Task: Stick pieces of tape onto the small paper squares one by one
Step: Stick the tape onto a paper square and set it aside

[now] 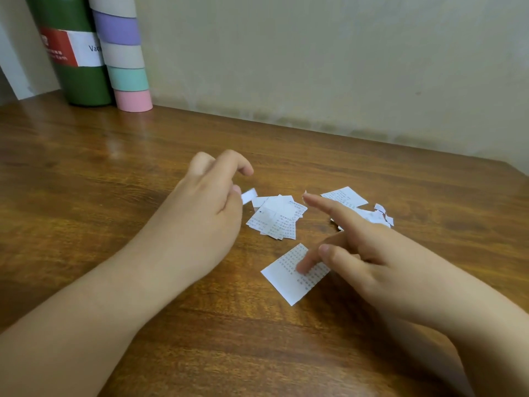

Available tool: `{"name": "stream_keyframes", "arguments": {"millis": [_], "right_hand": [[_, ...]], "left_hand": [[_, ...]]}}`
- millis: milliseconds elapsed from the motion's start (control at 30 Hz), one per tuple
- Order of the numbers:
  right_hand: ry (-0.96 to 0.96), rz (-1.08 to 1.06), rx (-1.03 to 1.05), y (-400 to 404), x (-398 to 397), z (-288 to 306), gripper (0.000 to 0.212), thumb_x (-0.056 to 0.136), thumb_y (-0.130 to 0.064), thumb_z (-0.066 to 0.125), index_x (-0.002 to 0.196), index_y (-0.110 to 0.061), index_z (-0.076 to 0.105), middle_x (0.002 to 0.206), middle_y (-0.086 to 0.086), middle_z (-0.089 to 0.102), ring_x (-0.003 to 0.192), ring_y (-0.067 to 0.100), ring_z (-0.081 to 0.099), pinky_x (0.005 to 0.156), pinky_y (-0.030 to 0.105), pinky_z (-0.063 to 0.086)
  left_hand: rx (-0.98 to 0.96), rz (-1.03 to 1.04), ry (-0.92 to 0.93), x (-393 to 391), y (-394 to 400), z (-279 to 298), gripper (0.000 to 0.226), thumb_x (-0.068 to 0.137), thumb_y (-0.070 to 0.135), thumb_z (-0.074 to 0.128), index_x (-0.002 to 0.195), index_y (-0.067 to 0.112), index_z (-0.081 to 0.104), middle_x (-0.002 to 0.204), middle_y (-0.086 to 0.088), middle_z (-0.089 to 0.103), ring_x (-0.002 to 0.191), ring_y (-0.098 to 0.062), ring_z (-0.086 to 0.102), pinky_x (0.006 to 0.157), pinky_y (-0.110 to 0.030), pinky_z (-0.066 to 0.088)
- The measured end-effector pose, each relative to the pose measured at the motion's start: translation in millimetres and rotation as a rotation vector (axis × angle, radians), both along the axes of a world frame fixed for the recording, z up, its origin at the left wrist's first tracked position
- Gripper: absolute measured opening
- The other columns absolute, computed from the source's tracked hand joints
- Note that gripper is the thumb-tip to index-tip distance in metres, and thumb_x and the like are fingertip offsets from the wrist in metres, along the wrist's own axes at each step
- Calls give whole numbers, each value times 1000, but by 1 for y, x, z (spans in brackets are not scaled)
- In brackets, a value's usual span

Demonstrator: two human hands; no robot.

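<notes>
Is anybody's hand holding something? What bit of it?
The left hand pinches a small piece of tape by its near end. The right hand holds nothing; one finger presses on a paper square.

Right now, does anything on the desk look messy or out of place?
Mildly. The paper squares lie in a loose, overlapping heap, with torn-looking scraps scattered to its right. One square lies apart under a finger of the right hand.
</notes>
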State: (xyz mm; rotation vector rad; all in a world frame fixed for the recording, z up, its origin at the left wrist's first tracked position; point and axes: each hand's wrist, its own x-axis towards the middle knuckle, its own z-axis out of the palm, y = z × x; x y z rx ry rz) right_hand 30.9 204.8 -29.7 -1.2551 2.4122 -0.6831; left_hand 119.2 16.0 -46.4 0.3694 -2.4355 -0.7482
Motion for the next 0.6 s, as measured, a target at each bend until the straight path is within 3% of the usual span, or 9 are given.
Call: {"name": "stream_keyframes", "arguments": {"millis": [67, 133, 200, 300, 367, 433, 500, 533, 600], "right_hand": [[-11, -14, -11, 0, 1, 1, 58, 95, -33, 38, 137, -60, 8, 92, -40, 62, 69, 5, 55, 71, 9, 41], [-4, -22, -12, 1, 2, 2, 58, 96, -31, 38, 137, -59, 8, 91, -40, 62, 74, 8, 57, 73, 10, 41], [3, -41, -10, 1, 1, 3, 59, 96, -28, 38, 138, -58, 8, 92, -40, 63, 54, 6, 50, 60, 11, 42], [16, -54, 0, 1, -2, 3, 61, 96, -27, 39, 138, -58, 9, 93, -39, 63, 44, 4, 43, 53, 9, 38], [23, -59, 2, 2, -2, 2, 59, 96, -28, 39, 136, -60, 11, 92, -40, 62, 50, 5, 47, 56, 11, 41], [-4, -77, -44, 2, -3, 2, 53, 94, -30, 40, 132, -61, 21, 91, -36, 65, 68, 8, 58, 69, 15, 45], [-108, -146, -174, 2, -6, 2, 40, 92, -26, 41, 124, -49, 43, 80, -21, 70, 71, 12, 60, 73, 25, 50], [-214, -195, -260, 1, -8, 3, 33, 93, -20, 40, 117, -40, 54, 70, -11, 69, 62, 12, 57, 62, 26, 50], [-487, -269, -351, -1, -9, 4, 31, 94, -7, 36, 105, -19, 63, 55, 0, 54, 44, 13, 42, 41, 22, 36]], "left_hand": [[-51, 14, 19, 2, 0, 3, 28, 93, 17, 42, 110, 39, 48, 101, 17, 32, 72, -2, 48, 62, -20, 38], [-78, -86, 18, 3, 2, 6, 32, 92, 9, 46, 104, 37, 55, 102, 20, 39, 72, 4, 50, 63, -20, 40], [-44, -175, -71, 3, 4, 4, 39, 91, 1, 45, 89, 34, 64, 85, 12, 55, 63, 1, 52, 61, -22, 42], [-53, -236, -265, 2, 8, 1, 44, 86, -3, 42, 75, 34, 63, 71, 7, 57, 53, -8, 48, 55, -26, 42], [-59, -291, -313, 2, 11, -1, 38, 85, -1, 44, 74, 31, 63, 72, 13, 56, 64, 5, 50, 56, -13, 34], [-75, -323, -319, 2, 11, -1, 28, 86, 7, 50, 77, 30, 65, 74, 16, 54, 76, 9, 48, 62, -11, 33], [-97, -343, -336, 3, 12, -2, 21, 87, 16, 54, 82, 33, 65, 82, 18, 53, 80, 6, 48, 64, -11, 35], [-104, -363, -354, 3, 12, -2, 20, 88, 18, 55, 85, 34, 66, 87, 18, 53, 81, 8, 48, 64, -9, 34], [-108, -394, -390, 5, 13, -1, 19, 89, 19, 55, 90, 34, 67, 94, 17, 52, 79, 11, 47, 64, -6, 33]]}}
